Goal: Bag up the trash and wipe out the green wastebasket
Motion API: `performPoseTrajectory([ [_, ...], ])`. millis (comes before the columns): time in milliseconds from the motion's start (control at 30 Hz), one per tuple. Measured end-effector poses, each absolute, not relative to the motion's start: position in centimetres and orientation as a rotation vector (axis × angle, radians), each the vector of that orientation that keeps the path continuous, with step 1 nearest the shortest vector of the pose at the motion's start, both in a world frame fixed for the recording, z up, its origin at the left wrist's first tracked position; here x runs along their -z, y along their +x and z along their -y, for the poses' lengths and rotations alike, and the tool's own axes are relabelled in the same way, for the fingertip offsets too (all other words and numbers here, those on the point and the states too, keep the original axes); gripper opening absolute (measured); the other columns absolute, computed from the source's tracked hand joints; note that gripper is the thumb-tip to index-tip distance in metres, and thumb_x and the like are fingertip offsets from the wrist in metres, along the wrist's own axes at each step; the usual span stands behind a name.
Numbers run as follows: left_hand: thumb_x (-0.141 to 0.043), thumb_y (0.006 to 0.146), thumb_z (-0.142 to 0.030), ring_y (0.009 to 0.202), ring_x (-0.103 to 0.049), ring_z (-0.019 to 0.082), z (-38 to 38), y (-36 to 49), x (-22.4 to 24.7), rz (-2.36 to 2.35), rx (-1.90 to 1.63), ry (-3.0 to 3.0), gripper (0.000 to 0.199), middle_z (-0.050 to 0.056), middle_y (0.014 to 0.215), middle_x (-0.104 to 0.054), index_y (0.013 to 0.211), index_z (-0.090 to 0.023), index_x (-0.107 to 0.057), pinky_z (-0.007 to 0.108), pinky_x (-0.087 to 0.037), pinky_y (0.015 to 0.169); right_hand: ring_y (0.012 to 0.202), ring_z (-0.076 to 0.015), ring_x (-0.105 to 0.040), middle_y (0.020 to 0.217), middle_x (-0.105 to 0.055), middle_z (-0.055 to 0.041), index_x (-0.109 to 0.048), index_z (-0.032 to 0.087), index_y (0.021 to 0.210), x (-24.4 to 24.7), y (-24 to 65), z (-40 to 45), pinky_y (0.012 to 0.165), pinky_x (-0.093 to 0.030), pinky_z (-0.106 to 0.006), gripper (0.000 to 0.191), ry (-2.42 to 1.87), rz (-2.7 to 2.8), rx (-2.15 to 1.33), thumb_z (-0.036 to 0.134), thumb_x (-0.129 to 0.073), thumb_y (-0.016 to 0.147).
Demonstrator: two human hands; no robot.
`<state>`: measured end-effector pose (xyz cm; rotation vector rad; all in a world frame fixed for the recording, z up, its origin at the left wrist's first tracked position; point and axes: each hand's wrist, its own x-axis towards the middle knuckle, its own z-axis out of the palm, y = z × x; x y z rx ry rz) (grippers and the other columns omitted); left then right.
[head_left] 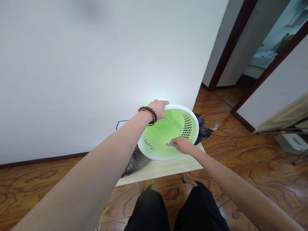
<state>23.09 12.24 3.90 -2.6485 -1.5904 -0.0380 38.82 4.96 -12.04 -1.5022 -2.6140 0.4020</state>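
1. A big round plastic basket, green inside with a white rim and little holes (166,128), is over the pale wood tabletop (154,171), by the white wall (96,64).
2. The left hand (157,108) has its grip closed on the far part of the basket's rim. Dark brown round beads (151,111) go around that wrist.
3. The right hand (181,144) is at the near side, inside the basket. Its grip pinches a small grey, shiny thing (170,144), too blurry to name.
4. Crinkly black plastic (136,160) pokes out on the left, and more black plastic (204,128) on the right.
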Motion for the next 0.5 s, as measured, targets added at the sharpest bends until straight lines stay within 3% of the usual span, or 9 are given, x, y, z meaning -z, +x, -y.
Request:
performPoseTrajectory([
  [133, -0.049, 0.061, -0.019, 0.075, -0.059, 0.021, -12.1, 23.5, -4.0, 1.568, 0.05, -2.644, 0.042, 0.006, 0.083, -0.063, 0.103, -0.023, -0.055, 0.028, -0.043, 0.058, 0.096, -0.018, -0.056, 0.107, -0.06, -0.0082, -0.05, 0.014, 0.116, 12.5, 37.0, -6.8, 0.08, -0.041, -0.028, 0.036, -1.529, 2.371, -0.122, 0.011, -0.03, 0.087],
  [267, -0.049, 0.062, -0.02, 0.078, -0.058, 0.022, -11.8, 23.5, -4.2, 1.58, 0.043, -2.64, 0.041, 0.006, 0.085, -0.062, 0.103, -0.024, -0.055, 0.028, -0.044, 0.061, 0.119, -0.0198, -0.039, 0.119, -0.053, -0.0121, -0.055, 0.011, 0.111, 15.2, 36.0, -7.3, 0.094, -0.034, -0.032, 0.038, -1.469, 2.52, -0.033, 0.004, -0.033, 0.081],
  [500, -0.049, 0.062, -0.021, 0.074, -0.058, 0.021, -12.2, 23.1, -3.9, 1.649, 0.055, -2.64, 0.044, 0.006, 0.084, -0.062, 0.105, -0.027, -0.055, 0.029, -0.043, 0.061, 0.109, -0.018, -0.05, 0.121, -0.052, -0.0107, -0.05, 0.015, 0.117, 17.7, 35.6, -5.5, 0.089, -0.041, -0.032, 0.043, -1.551, 2.581, -0.26, 0.004, -0.035, 0.078],
])
